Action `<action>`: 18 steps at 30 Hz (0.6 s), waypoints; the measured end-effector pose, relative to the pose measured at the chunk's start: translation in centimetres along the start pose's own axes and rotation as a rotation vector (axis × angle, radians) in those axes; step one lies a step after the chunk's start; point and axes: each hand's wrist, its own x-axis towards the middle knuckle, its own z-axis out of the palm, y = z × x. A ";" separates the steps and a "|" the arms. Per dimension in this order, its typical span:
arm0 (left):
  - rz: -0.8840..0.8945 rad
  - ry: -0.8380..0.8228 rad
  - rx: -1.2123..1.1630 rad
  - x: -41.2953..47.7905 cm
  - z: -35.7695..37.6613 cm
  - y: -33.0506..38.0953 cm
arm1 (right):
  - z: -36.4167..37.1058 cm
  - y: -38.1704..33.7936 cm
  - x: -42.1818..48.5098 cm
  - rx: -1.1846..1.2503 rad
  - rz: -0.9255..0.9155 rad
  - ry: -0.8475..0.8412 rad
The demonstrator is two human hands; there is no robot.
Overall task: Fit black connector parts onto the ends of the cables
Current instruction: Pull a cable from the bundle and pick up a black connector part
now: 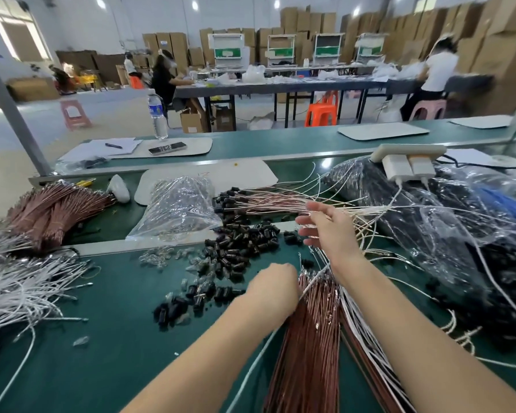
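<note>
**Left grip fisted at cable bundle, right grip spread over cable fan**

My left hand (273, 283) is curled into a fist, knuckles up, pressed against the left edge of the copper cable bundle (310, 323) near its top end. Fingers are hidden, so I cannot tell what is inside that grip, if anything. My right hand (328, 234) is raised further out with its fingers apart and fairly straight, pointing left, over the fanned cables (265, 201). A strand may run between thumb and forefinger; unclear.

The bundle lies on the green tabletop (116, 338) between my forearms, with white cables along its right side. The fanned cables reach left from my right hand, and several already carry black caps at their far tips. Loose black connector parts (239, 245) lie heaped just left of both hands, a smaller scatter nearer me.

A clear plastic bag (179, 207) sits behind the pile. Tied copper bundles (51, 213) and a heap of white cables (18, 281) are far left. A big bag of black parts (414, 222) is on the right, with a power strip (408, 152) on top.
</note>
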 end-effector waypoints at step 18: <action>-0.112 0.188 -0.980 0.3 -1.2 -3.9 | -0.4 3.0 -1.7 -0.318 -0.222 0.162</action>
